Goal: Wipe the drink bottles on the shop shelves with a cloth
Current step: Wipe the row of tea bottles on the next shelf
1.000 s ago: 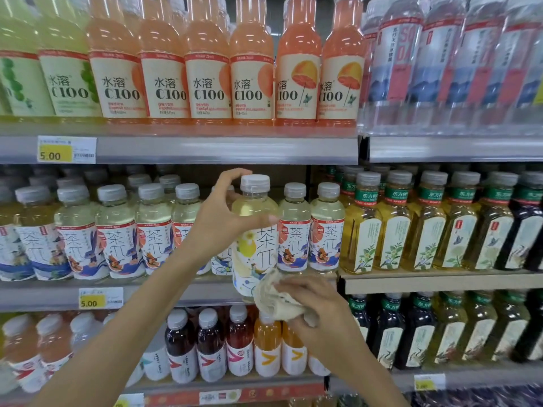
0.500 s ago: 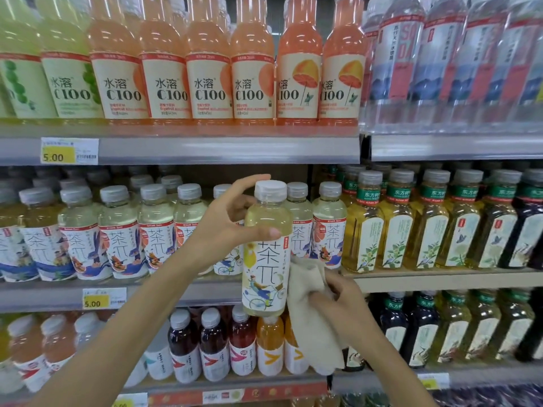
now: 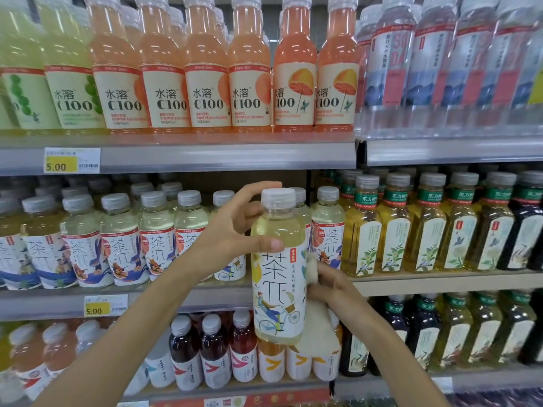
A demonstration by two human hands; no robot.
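The pale yellow tea bottle [image 3: 277, 289] is upright in the air in front of the shelves, off its row, with its white cap level with the caps of the row behind it. The left hand [image 3: 232, 230] is clamped on the bottle's shoulder from the left: the thumb lies across the front just above the label and the forefinger arches up behind the cap. The right hand [image 3: 332, 286] comes in from the bottle's right, its fingers curled round a beige cloth [image 3: 318, 330]. The cloth is pressed against the bottle's right side, bunched beside the label and hanging down past the bottle's base.

Left of the bottle and behind it, a row of similar white-capped tea bottles [image 3: 117, 248] stands on the middle shelf [image 3: 182, 302]. Two more of that kind stand just to the bottle's right. Further right of the bottle are green-banded bottles [image 3: 426, 230] of golden and dark drink. Above the bottle, the upper shelf carries orange C100 bottles [image 3: 205, 92], with green ones to their left and clear soda bottles [image 3: 426, 54] to their right. A yellow 5.00 price tag [image 3: 72, 160] sits on the upper shelf edge, up and left of the bottle. Below the bottle, small dark and red bottles [image 3: 211, 348] stand on the lower shelf, and the bottle's base overlaps the orange ones in that row.
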